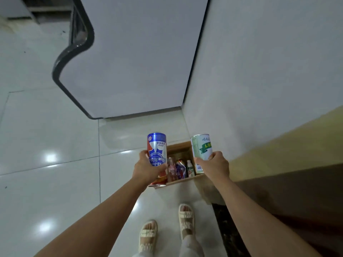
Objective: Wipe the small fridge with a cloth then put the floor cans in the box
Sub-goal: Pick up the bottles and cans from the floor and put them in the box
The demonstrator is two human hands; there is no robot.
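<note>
My left hand [146, 168] grips a blue, red and silver can [156, 151], held upside down above the left side of the box. My right hand [214, 165] grips a white and green can [201, 147] above the box's right side. The cardboard box [179, 148] sits on the floor against the wall, below both cans. Inside it lie a clear pink bottle [171, 166], a crushed can [181, 167] and a small white bottle [189, 168]. The small fridge [133, 58] stands beyond the box, its white top facing me. No cloth is in view.
A white wall [259, 71] runs along the right, with a tan and dark ledge [278, 164] lower down. Glossy white floor tiles [46, 145] spread to the left. My feet in cream sandals [167, 229] stand just before the box.
</note>
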